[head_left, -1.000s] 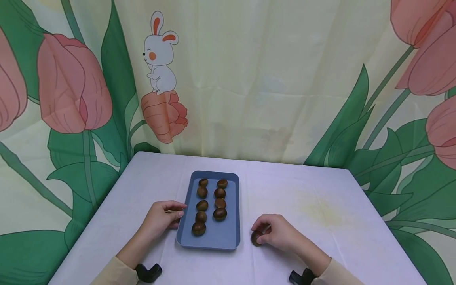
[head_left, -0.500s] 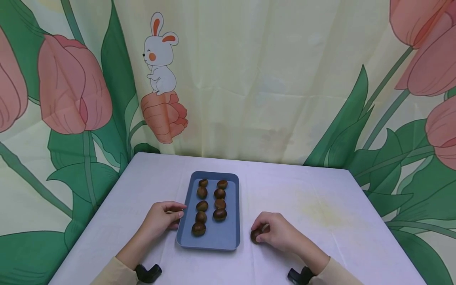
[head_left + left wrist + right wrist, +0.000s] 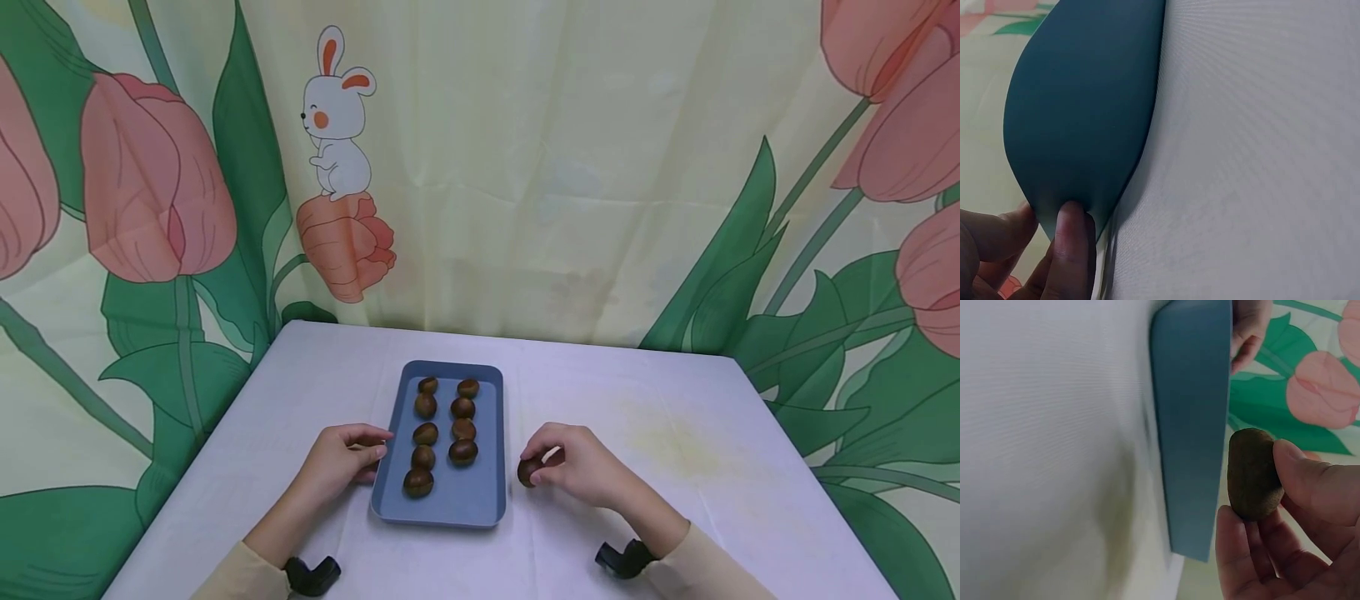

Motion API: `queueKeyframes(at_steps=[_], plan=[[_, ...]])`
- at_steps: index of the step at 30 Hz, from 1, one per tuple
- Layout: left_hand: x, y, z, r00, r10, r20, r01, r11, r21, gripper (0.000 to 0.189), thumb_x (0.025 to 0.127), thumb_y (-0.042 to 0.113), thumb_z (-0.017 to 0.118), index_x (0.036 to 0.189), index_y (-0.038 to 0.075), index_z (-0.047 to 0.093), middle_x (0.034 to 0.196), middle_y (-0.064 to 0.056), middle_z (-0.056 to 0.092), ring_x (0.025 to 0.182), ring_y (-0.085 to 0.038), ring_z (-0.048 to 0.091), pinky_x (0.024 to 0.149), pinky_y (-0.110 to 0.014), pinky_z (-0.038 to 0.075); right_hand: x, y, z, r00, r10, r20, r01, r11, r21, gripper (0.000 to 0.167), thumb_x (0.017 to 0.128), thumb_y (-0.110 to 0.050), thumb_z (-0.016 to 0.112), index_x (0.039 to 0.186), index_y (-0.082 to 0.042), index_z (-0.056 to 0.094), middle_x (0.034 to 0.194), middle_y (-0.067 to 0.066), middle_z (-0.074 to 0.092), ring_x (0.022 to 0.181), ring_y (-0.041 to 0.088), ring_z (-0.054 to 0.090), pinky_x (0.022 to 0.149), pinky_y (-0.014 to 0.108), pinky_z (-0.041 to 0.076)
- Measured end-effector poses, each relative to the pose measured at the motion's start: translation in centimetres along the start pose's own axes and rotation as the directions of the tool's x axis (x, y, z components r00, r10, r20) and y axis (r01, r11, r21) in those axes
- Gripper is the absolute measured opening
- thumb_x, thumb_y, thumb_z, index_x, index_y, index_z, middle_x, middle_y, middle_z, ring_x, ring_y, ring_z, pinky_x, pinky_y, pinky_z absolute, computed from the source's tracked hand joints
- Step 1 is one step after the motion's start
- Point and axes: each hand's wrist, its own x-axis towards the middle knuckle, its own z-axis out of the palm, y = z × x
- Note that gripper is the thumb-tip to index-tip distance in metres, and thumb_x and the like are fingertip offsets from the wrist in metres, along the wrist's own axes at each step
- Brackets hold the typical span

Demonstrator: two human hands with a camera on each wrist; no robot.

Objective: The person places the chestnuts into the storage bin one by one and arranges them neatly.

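A blue rectangular tray lies on the table with several brown chestnuts in two columns, the left column reaching nearer the front. At the tray's left edge is my left hand; in the left wrist view its thumb is at the rim and a finger presses the outer wall, so it pinches the edge. Just right of the tray, my right hand holds one more chestnut between thumb and fingers. The right wrist view shows this chestnut raised off the table.
A white cloth covers the table, with a faint yellowish stain at the right. Behind it hangs a curtain printed with tulips and a rabbit. Black wrist devices sit at both cuffs.
My right hand has lifted the chestnut from the table and moved it slightly left and away from me, closer to the tray. The left hand and tray have stayed put.
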Motion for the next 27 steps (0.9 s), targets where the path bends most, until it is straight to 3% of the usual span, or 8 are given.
queueKeyframes(at_steps=[8, 17, 27], plan=[[-0.1, 0.1, 0.1, 1.000, 0.006, 0.003, -0.006, 1.000, 0.001, 0.022, 0.096, 0.001, 0.078, 0.117, 0.006, 0.082, 0.112, -0.013, 0.078, 0.085, -0.016, 0.071, 0.068, -0.033, 0.067, 1.6, -2.1, -0.1, 0.998, -0.067, -0.007, 0.067, 0.998, 0.019, 0.025, 0.088, -0.001, 0.086, 0.108, -0.015, 0.080, 0.108, -0.001, 0.077, 0.099, 0.010, 0.073, 0.087, 0.033, 0.066], [-0.1, 0.1, -0.1, 1.000, 0.002, 0.002, -0.002, 1.000, 0.001, 0.022, 0.096, 0.002, 0.078, 0.117, 0.006, 0.082, 0.114, -0.013, 0.077, 0.086, -0.016, 0.071, 0.069, -0.033, 0.067, 3.5, -3.3, 1.3, 0.994, -0.098, 0.040, 0.097, 0.995, 0.022, 0.024, 0.087, -0.004, 0.088, 0.106, -0.018, 0.083, 0.107, -0.005, 0.077, 0.100, 0.009, 0.070, 0.089, 0.038, 0.066], [-0.1, 0.1, -0.1, 1.000, 0.006, 0.007, -0.006, 1.000, 0.005, 0.022, 0.096, 0.002, 0.078, 0.117, 0.006, 0.082, 0.112, -0.012, 0.077, 0.085, -0.017, 0.071, 0.068, -0.033, 0.067, 4.9, -4.2, 4.0, 0.991, -0.089, 0.101, 0.097, 0.992, -0.082, 0.022, 0.087, -0.004, 0.088, 0.101, -0.021, 0.083, 0.107, -0.010, 0.076, 0.104, 0.008, 0.068, 0.086, 0.034, 0.065]])
